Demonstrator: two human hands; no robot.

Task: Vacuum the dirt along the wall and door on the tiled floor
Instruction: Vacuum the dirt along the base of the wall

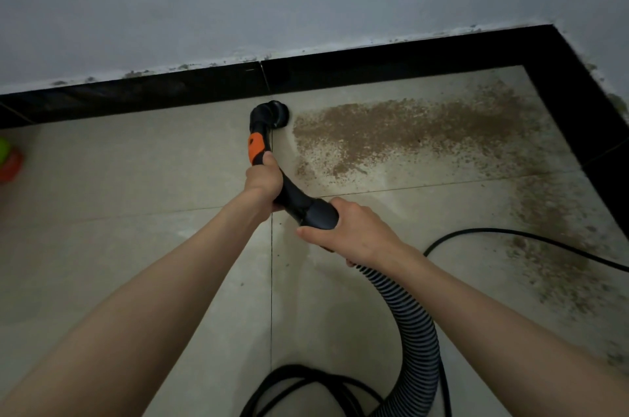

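A black cable (510, 239) crosses the gritty brown dirt (408, 134) on the glossy tiled floor (136, 178), beside the black skirting (374, 65). The round nozzle (272, 115) touches the floor just left of the dirt. The left hand (263, 181) grips the curved wand (289, 191); the right hand (354, 229) grips the cuff of the ribbed hose (415, 324).

glossy tiled floor (136, 178), ribbed plastic hose (413, 331)

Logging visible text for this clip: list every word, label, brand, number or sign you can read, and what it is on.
None can be read.
Vacuum handle: the orange patch carries a small dark mark, too blurred to read.
Green and red object at the left edge: blurred, no lettering can be made out.
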